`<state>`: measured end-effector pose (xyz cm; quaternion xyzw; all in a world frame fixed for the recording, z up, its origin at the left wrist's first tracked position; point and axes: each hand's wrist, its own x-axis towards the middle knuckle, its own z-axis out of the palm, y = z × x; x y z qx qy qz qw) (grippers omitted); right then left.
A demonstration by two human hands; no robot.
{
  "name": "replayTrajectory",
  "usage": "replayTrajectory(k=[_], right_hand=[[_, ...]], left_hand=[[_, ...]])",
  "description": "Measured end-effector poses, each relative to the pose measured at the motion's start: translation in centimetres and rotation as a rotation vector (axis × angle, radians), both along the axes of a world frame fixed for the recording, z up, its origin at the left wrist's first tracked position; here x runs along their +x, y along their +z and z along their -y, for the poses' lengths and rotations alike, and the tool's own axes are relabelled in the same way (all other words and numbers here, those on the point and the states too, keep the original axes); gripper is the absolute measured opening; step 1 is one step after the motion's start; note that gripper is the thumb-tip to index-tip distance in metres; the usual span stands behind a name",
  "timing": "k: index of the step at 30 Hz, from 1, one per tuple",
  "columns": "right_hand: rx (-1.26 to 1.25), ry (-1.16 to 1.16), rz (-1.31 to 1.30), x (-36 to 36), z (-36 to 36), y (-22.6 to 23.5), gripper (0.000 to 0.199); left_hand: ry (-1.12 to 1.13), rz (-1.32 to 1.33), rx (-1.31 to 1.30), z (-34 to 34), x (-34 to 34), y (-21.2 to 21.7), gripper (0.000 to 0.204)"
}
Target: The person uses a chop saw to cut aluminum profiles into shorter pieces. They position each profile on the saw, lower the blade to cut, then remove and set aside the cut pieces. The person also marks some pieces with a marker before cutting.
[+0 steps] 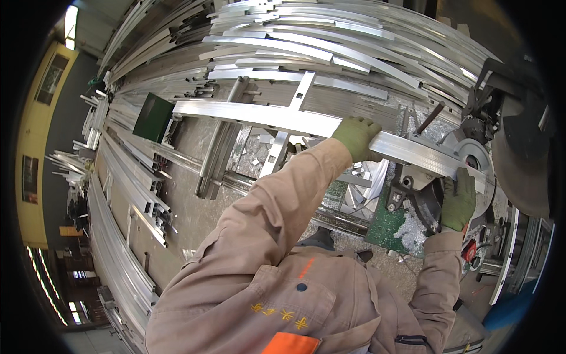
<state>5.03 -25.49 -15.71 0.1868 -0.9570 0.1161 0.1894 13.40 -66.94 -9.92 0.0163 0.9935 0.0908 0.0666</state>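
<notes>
A long silver aluminium profile (259, 115) runs from the middle left to a cut-off saw (526, 162) at the right. My left hand (356, 138), in a green work glove, is closed over the profile with its fingers across the top. Close to the saw, my gloved right hand (458, 202) grips the near edge of the same profile by its right end. Its thumb side is partly hidden beside a black clamp part (433, 203). The saw's large round blade stands just beyond the profile's right end. A slotted metal crossbar (302, 90) supports the profile's left part.
Behind the saw bench lies a wide stack of long aluminium profiles (330, 50). More profile bundles (118, 236) lie on the floor at the left. A dark green panel (152, 118) stands near the profile's left end. Metal shavings (411, 231) cover a green plate below the saw.
</notes>
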Motion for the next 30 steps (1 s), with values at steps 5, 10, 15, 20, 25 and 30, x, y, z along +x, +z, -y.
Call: replayTrajectory(k=[5, 10, 15, 20, 25, 30], right_hand=[[-0.051, 0.052, -0.013, -0.3, -0.3, -0.6, 0.060], [0.021, 0.013, -0.060, -0.5, -0.4, -1.2, 0.057], [0.010, -0.025, -0.109, 0.0, 0.1, -0.7, 0.058], [-0.028, -0.028, -0.106, 0.4, 0.2, -0.3, 0.058], [-0.072, -0.029, -0.126, 0.4, 0.4, -0.4, 0.058], [-0.106, -0.025, -0.045, 1.2, 0.2, 0.2, 0.061]], left_hand=[[-0.005, -0.051, 0.140, 0.7, -0.3, -1.6, 0.085], [0.079, 0.053, -0.044, -1.5, -1.0, -0.1, 0.093], [-0.016, -0.217, -0.013, -8.5, -1.7, 0.3, 0.118], [0.027, -0.306, -0.007, -14.3, -3.7, -1.1, 0.125], [0.065, -0.171, -0.169, -15.7, -4.5, -1.4, 0.113], [0.085, -0.131, -0.243, -16.5, -5.0, -1.3, 0.116]])
